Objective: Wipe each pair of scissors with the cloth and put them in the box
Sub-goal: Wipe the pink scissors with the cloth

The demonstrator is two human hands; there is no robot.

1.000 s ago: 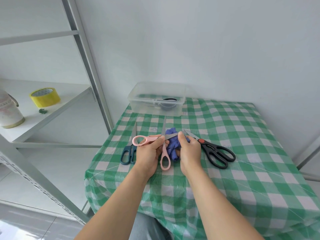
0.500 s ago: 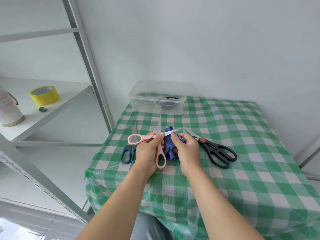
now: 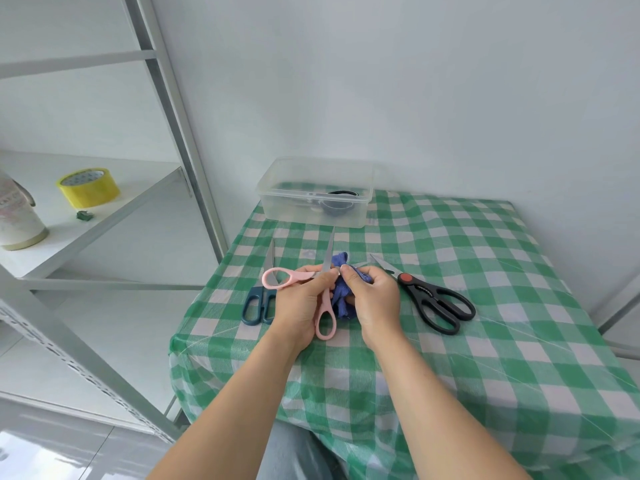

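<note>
the left hand (image 3: 301, 306) is gripping the pink scissors (image 3: 325, 317) just left of the frame's centre, above the tabletop (image 3: 485, 271). its fingers are curling round the pivot and one handle and holding the pair spread wide. one blade is pointing up toward the box (image 3: 315, 192) and the other is running rightward. the right hand (image 3: 375, 299) is pinching the cloth (image 3: 341, 299) around that rightward blade, with thumb and fingers clamped on the bunched folds.

over the last second the cloth has been sliding inward along the blade toward the pivot, so a bare stretch of tip is now showing beyond the right hand. that looks like a wiping stroke in progress. this pair is probably not finished, since the upright blade is standing uncovered.

the black scissors (image 3: 436, 303) are lying at centre right and the dark blue scissors (image 3: 259, 303) at centre left, both on the tabletop and waiting. a dark ring is showing inside the clear box, possibly one pair already stored.
</note>
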